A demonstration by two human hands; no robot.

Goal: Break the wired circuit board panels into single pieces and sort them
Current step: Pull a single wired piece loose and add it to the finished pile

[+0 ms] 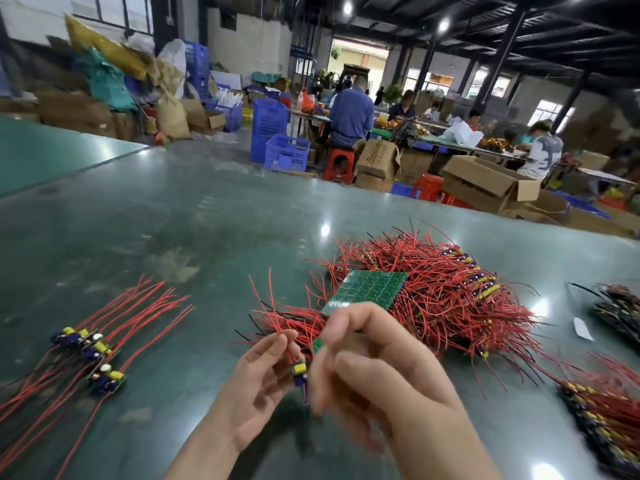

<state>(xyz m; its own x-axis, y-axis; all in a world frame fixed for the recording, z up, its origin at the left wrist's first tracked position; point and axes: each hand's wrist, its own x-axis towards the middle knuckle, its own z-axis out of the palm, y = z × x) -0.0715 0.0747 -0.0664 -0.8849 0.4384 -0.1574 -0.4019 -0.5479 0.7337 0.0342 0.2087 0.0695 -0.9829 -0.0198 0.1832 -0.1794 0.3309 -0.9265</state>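
Both hands hold a strip of circuit board (300,370) with red wires just above the green table, near its front. My left hand (259,379) pinches one end piece with yellow and blue parts. My right hand (374,362) grips the rest of the strip, its fingers curled over the green board edge. Behind my hands lies a big heap of wired panels (450,299), and a green panel (369,289) lies face down on top of it. To the left, a few single boards (93,351) lie in a row with their red wires fanned out.
More wired boards lie stacked at the right edge (602,424) and the far right (620,306). A small white scrap (583,329) lies on the green table (173,220). Beyond the table are cardboard boxes, blue crates, red stools and seated people.
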